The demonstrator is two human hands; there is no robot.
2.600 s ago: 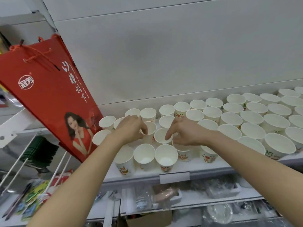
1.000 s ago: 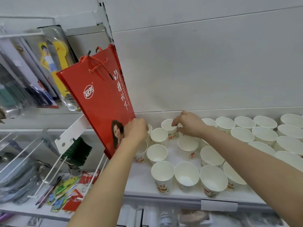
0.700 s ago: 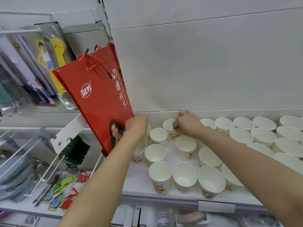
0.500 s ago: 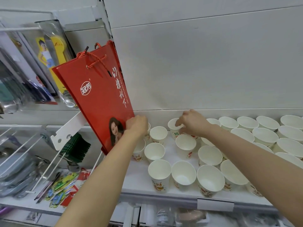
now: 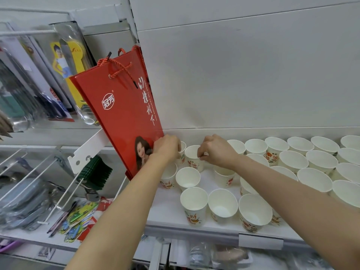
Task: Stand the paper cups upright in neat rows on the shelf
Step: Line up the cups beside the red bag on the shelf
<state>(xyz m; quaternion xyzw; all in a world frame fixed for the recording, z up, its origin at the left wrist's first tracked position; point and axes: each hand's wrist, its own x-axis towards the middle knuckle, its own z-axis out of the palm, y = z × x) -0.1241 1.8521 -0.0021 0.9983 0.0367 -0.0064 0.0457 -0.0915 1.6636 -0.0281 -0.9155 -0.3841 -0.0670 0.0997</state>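
Several white paper cups with red and orange prints stand upright on the white shelf (image 5: 167, 209). My left hand (image 5: 167, 149) reaches into the back left corner beside the red bag and curls round a cup (image 5: 182, 148) that it mostly hides. My right hand (image 5: 216, 151) is close beside it and pinches the rim of the neighbouring cup (image 5: 193, 158) between thumb and fingertips. Three cups (image 5: 194, 203) line the front edge, and more fill the rows to the right (image 5: 292, 160).
A red paper gift bag (image 5: 124, 117) leans at the shelf's left end, touching my left hand. Packaged goods hang on wire hooks (image 5: 29, 178) further left. A price-tag holder (image 5: 260, 240) sits on the shelf's front lip, with a lower shelf of wrapped items beneath.
My right hand has shifted left along the back of the shelf and now pinches a cup next to my left hand. My left hand has stayed by the red bag.
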